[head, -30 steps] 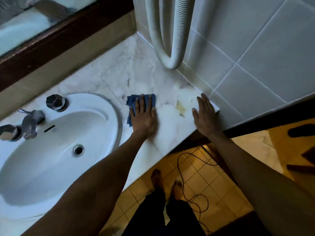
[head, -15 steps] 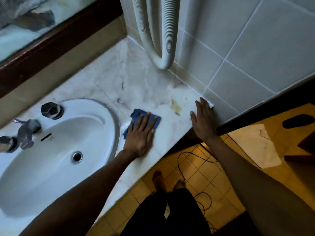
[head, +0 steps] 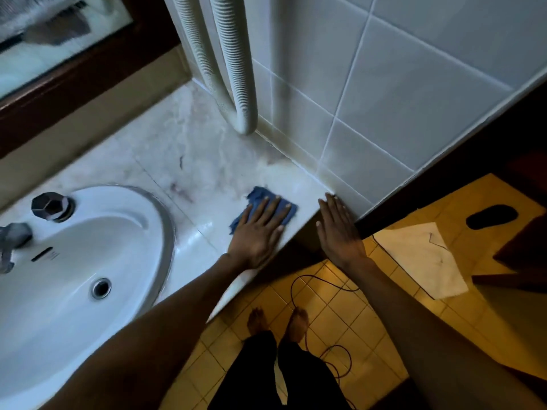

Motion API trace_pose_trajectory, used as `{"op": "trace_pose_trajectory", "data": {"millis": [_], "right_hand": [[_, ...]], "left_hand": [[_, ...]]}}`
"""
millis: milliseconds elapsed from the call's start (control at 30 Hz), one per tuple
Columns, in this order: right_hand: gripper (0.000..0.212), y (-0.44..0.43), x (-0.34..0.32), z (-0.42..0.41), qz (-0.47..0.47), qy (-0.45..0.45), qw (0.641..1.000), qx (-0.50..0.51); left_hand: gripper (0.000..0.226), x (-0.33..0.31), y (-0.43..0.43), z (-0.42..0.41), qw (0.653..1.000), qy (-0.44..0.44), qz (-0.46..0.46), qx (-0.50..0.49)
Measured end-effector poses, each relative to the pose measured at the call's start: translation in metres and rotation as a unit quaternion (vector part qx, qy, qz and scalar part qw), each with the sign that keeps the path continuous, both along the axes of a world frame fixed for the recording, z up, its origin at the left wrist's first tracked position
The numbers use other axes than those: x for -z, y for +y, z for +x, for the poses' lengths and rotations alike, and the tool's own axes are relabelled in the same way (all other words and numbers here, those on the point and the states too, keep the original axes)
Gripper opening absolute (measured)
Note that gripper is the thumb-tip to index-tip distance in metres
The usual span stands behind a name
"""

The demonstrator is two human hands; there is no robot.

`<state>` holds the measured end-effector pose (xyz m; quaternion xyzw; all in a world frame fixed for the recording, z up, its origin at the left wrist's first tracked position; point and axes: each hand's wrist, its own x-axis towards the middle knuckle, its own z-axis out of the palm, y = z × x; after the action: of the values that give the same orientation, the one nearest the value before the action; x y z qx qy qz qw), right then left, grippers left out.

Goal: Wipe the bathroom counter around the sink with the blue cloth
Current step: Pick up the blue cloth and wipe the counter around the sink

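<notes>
The blue cloth [head: 257, 196] lies flat on the white marble counter [head: 189, 155], near its front right corner, to the right of the white oval sink [head: 74, 297]. My left hand [head: 258, 232] presses down on the cloth with fingers spread; only the cloth's far edges show beyond the fingers. My right hand [head: 337, 232] rests flat against the counter's right end by the tiled wall, holding nothing.
A dark tap handle [head: 51, 205] and grey faucet [head: 13, 236] sit on the sink's back rim. Two ribbed white hoses [head: 236, 69] hang down the tiled wall [head: 384, 99] to the counter. Below are yellow floor tiles, my bare feet, a black cable [head: 319, 279] and a white sheet [head: 423, 258].
My left hand has drawn the cloth from beside the sink rim toward the counter's front right corner, over the yellowish stain, which no longer shows. My right hand stays at the counter's end.
</notes>
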<state>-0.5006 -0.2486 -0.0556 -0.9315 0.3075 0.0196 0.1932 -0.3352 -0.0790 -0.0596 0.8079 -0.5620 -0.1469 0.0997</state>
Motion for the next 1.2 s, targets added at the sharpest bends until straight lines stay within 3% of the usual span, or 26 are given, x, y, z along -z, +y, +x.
{"op": "trace_pose_trajectory", "data": {"millis": [133, 267, 400, 567, 700, 867, 967, 1100, 1200], "right_hand": [[0.062, -0.001, -0.002, -0.003, 0.009, 0.011, 1.0, -0.013], [0.064, -0.011, -0.006, -0.004, 0.002, 0.023, 0.999, -0.026], [0.067, -0.023, -0.008, -0.004, 0.004, 0.024, 0.999, -0.04], [0.067, -0.023, -0.01, 0.001, 0.035, -0.01, 0.999, -0.021], [0.064, -0.02, -0.006, 0.004, 0.04, -0.014, 0.999, -0.008], [0.058, -0.019, -0.005, 0.008, 0.032, -0.027, 0.999, -0.001], [0.052, -0.017, -0.004, 0.013, 0.029, -0.08, 0.996, 0.032], [0.049, -0.014, -0.01, 0.029, 0.029, -0.092, 0.995, 0.032], [0.045, -0.008, -0.015, 0.047, 0.015, -0.101, 0.995, 0.008]], "left_hand": [[0.055, -0.003, 0.028, 0.049, 0.991, -0.009, 0.049, -0.121], [0.057, -0.008, -0.049, 0.044, 0.96, 0.041, 0.048, -0.275], [0.058, -0.003, -0.102, -0.015, 0.98, 0.03, 0.034, -0.195], [0.055, 0.007, -0.01, -0.024, 0.999, -0.025, 0.035, 0.034], [0.056, -0.002, 0.032, 0.033, 0.997, -0.037, 0.067, -0.021], [0.058, -0.009, -0.079, 0.017, 0.974, 0.027, 0.05, -0.218], [0.057, -0.005, -0.108, -0.016, 0.985, 0.022, 0.039, -0.166], [0.055, 0.005, -0.042, -0.003, 1.0, -0.02, 0.012, -0.016], [0.054, 0.008, 0.014, 0.044, 0.998, -0.046, 0.025, -0.031]]}}
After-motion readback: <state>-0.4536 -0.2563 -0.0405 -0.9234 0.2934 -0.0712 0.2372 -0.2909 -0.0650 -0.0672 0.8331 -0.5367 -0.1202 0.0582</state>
